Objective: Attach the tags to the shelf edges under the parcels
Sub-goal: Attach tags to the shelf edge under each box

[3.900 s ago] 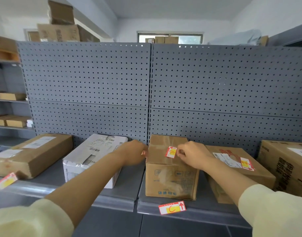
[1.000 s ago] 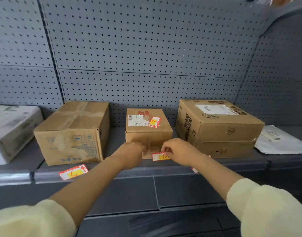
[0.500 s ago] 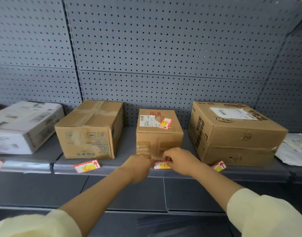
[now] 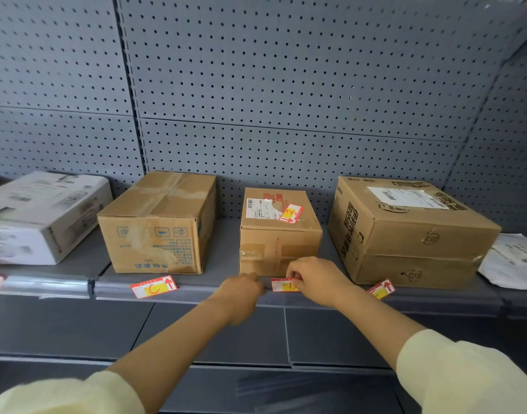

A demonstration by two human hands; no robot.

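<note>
Red-and-yellow paper tags (image 4: 153, 286): I counted five, four on the grey shelf edge (image 4: 196, 294), one atop the small brown cardboard parcel (image 4: 278, 249), among four boxes. The right hand (image 4: 316, 280) pinched the tag beneath it (image 4: 281, 285); the left hand (image 4: 241, 289) curled alongside, grip unclear. A second earlier that tag sat higher.

Soft, even daylight — wide-angle bowing at edges, perhaps slight blur upper right.

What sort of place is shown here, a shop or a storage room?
Probably a parcel storeroom or pick-up point: grey pegboard-backed shelving, taped cardboard parcels bearing shipping labels, and red-and-yellow tags set along the shelf edge under them.
</note>
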